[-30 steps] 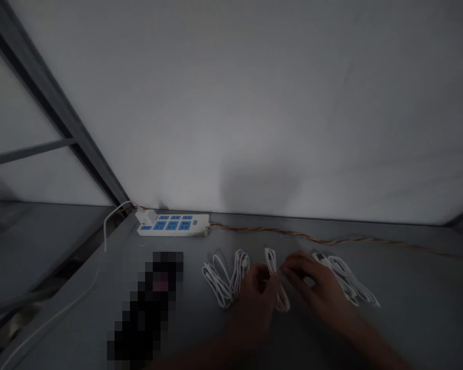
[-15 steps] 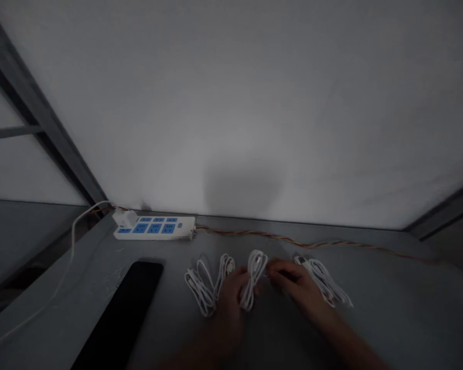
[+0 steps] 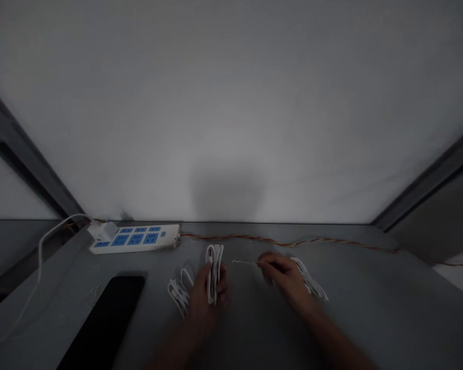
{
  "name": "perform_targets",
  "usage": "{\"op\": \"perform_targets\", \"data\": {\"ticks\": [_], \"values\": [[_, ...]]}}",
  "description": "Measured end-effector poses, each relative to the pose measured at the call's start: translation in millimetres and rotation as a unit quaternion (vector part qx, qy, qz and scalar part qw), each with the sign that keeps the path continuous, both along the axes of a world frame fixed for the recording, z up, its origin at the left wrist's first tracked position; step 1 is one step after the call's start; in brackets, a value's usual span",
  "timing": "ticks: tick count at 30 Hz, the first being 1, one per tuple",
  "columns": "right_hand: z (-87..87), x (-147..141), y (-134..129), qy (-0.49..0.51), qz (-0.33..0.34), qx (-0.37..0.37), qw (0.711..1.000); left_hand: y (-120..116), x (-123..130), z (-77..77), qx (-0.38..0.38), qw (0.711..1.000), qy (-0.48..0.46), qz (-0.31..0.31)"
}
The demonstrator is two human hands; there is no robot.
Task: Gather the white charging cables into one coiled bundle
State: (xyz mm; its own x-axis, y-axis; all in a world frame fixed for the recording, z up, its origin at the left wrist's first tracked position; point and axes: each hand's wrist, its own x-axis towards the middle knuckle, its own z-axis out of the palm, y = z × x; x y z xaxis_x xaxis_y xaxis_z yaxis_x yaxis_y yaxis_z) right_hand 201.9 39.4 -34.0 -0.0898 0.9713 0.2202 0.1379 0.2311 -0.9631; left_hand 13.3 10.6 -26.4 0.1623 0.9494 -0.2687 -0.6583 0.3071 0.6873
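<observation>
While left fingers [image 3: 223, 289] clamp the cable bundle [image 3: 214, 272] between them | right fingers [image 3: 268, 267] pinch a thin tie [image 3: 244, 262]

Dimly lit pale wall [image 3: 231, 103] behind grey tabletop [image 3: 370, 298].

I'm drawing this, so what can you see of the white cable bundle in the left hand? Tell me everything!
The white cable bundle looks plastic-coated and is folded into long, narrow loops. It runs nearly straight up the picture over the grey table, in the grip of the left hand, thumb on one side, fingers on the other. I can't make out any plug ends.
</observation>
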Motion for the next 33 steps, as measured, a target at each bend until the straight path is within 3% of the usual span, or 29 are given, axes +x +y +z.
{"op": "perform_targets", "data": {"ticks": [3, 5, 8, 11, 14, 17, 19, 22, 25, 29, 33], "values": [[1.2, 5, 1, -0.047, -0.052, 0.053, 0.996, -7, 3, -5.2, 0.087, 0.976, 0.197, 0.035], [0.5, 8, 2, -0.097, -0.085, 0.094, 0.987, -14, 4, -8.7, 0.149, 0.926, 0.345, 0.025], [-2.6, 13, 5, -0.168, -0.124, 0.131, 0.969, -21, 5, -11.6, 0.253, 0.825, 0.505, 0.002], [-6.6, 17, 10, -0.211, -0.161, 0.13, 0.955, -24, 6, -12.1, 0.342, 0.725, 0.596, -0.049], [-10.2, 22, 17, -0.25, -0.179, 0.115, 0.945, -24, 8, -10.9, 0.379, 0.631, 0.669, -0.106], [-10.7, 29, 25, -0.314, -0.178, 0.113, 0.926, -24, 8, -8.0, 0.393, 0.52, 0.752, -0.098], [-7.5, 36, 28, -0.36, -0.194, 0.118, 0.905, -23, 7, -5.3, 0.382, 0.467, 0.794, -0.077], [2.1, 52, 26, -0.409, -0.242, 0.112, 0.873, -20, 4, -2.6, 0.35, 0.435, 0.828, -0.042], [10.4, 72, 20, -0.445, -0.251, 0.034, 0.859, -18, 2, -4.2, 0.33, 0.426, 0.842, -0.015], [9.5, 96, 14, -0.462, -0.16, -0.097, 0.867, -16, 0, -11.3, 0.329, 0.418, 0.847, 0.018], [5.7, 105, 10, -0.45, -0.087, -0.125, 0.88, -14, -3, -18.0, 0.341, 0.398, 0.852, 0.012]]}}
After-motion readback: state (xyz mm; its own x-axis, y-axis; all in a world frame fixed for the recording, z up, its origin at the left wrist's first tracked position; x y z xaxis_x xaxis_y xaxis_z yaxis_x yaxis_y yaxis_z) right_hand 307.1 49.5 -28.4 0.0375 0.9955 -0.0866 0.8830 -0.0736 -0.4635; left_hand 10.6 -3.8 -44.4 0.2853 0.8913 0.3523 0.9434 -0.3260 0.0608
